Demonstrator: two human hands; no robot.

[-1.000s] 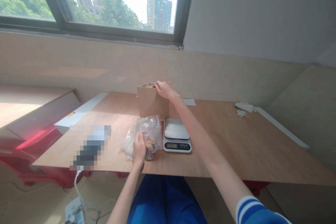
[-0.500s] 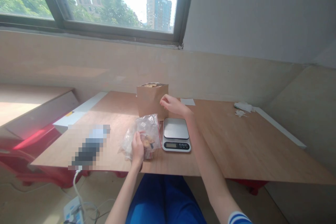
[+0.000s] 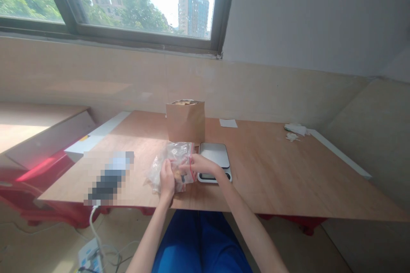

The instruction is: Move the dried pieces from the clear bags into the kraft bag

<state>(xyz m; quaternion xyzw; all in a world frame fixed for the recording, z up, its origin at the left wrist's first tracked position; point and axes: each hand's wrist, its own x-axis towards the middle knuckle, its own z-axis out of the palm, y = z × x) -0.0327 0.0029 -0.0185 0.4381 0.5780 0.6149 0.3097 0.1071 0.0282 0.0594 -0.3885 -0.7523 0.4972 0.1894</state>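
My left hand (image 3: pixel 167 179) grips a clear zip bag (image 3: pixel 179 150) with a red seal strip, thumb on the front. Inside it are some light-brown dried pieces (image 3: pixel 178 175), blurred by the plastic. My right hand (image 3: pixel 198 165) reaches in at the bag's right-hand mouth, its fingers drawn together behind the film; what they hold, if anything, I cannot make out. Under my right wrist and just right of the bag lies a kitchen scale (image 3: pixel 214 153), its display partly covered. Behind the bag stands a brown paper bag (image 3: pixel 185 121), open at the top, with light-brown pieces showing.
On the wooden table (image 3: pixel 272 170), a blurred-out dark device (image 3: pixel 109 179) with a white cable (image 3: pixel 92 222) lies left. A white paper (image 3: pixel 228 123) is near the back; crumpled white material (image 3: pixel 296 129) lies far right. A power strip (image 3: pixel 89 256) is on the floor.
My right hand has come down and toward me from beside the paper bag, and its fingers are now inside the zip bag's mouth. My left hand keeps its hold.
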